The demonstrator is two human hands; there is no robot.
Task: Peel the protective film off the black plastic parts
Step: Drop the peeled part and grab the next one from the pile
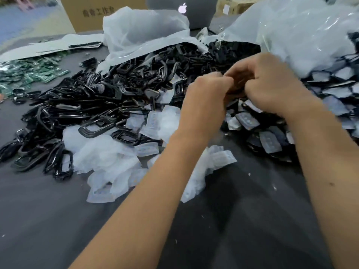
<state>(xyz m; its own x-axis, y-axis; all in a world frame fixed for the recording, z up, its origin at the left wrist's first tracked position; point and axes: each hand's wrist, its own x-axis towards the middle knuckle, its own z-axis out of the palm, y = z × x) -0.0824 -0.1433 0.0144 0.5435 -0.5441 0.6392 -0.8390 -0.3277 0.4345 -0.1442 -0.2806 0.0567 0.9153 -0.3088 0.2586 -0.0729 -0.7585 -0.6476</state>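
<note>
Two curled hands (pixel 242 88) pinch one blurred part (pixel 236 85).

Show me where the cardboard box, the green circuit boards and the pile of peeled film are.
cardboard box (pixel 97 14), head view, on its front face.
green circuit boards (pixel 29 74), head view, middle of the heap.
pile of peeled film (pixel 101 154), head view, its thick middle.

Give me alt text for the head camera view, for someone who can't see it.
Two bare hands, left hand and right hand, meet fingertip to fingertip over a dark table, apparently pinching something small and hidden. A heap of black plastic parts lies left, film-covered parts right, peeled film pieces between.
</note>
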